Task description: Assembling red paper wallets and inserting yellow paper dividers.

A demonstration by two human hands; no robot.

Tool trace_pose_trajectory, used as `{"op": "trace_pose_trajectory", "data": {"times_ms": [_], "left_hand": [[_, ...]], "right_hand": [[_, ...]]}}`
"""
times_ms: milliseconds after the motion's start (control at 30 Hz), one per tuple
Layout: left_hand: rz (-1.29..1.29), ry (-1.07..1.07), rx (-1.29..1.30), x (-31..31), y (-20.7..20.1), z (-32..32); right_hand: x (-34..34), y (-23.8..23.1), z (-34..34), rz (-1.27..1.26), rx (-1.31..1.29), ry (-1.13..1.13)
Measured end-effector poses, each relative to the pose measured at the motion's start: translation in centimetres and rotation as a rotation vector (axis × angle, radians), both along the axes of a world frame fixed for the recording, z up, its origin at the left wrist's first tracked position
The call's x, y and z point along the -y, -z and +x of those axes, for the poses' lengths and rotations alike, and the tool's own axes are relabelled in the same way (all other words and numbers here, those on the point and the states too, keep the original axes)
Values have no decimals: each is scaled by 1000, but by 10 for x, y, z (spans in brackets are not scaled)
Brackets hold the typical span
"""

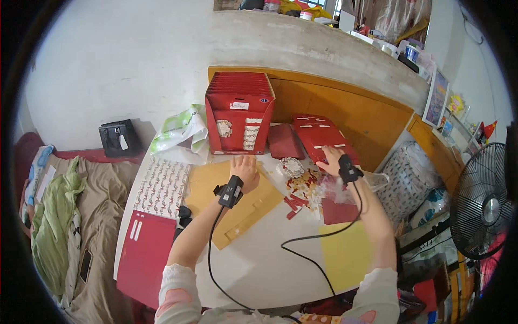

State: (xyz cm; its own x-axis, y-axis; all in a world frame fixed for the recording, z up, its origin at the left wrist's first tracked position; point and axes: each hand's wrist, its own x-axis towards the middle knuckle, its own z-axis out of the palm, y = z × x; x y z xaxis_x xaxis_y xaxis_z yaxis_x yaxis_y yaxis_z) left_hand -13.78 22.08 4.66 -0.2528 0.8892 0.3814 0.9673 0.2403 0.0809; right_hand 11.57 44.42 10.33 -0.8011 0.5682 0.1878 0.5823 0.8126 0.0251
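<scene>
A red cardboard display box [237, 102] stands at the far middle of the table, with several red folders upright in it and lace-like white pieces on its front. My left hand [245, 170] is at its lower front edge, over a tan cardboard sheet [216, 181]. Its fingers point forward and seem to hold nothing. To the right, my right hand [330, 160] has its fingers apart, at the near edge of a stack of red card pieces [329, 137]. Between the hands lie a round white lace-like piece [291, 167] and many small red, gold and white scraps [305, 189].
On the left of the table are a patterned sheet [162, 186] and a red card panel [144, 259]; a yellow sheet [345, 254] lies near right. A plastic bag [183, 132] sits beside the box. Cables run from both wrists. A black fan [480, 202] stands right.
</scene>
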Motion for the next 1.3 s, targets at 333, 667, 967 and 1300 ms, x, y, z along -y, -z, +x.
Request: {"op": "trace_pose_trajectory", "data": {"times_ms": [333, 667, 967, 1300], "left_hand": [[46, 209, 96, 81, -33, 62], [127, 236, 58, 114, -35, 70], [91, 404, 878, 126, -42, 69], [-23, 616, 2258, 143, -35, 82]], "right_hand": [[8, 41, 11, 113, -89, 133], [5, 49, 6, 414, -78, 30], [29, -75, 58, 359, -764, 199], [252, -121, 145, 371, -916, -332]]}}
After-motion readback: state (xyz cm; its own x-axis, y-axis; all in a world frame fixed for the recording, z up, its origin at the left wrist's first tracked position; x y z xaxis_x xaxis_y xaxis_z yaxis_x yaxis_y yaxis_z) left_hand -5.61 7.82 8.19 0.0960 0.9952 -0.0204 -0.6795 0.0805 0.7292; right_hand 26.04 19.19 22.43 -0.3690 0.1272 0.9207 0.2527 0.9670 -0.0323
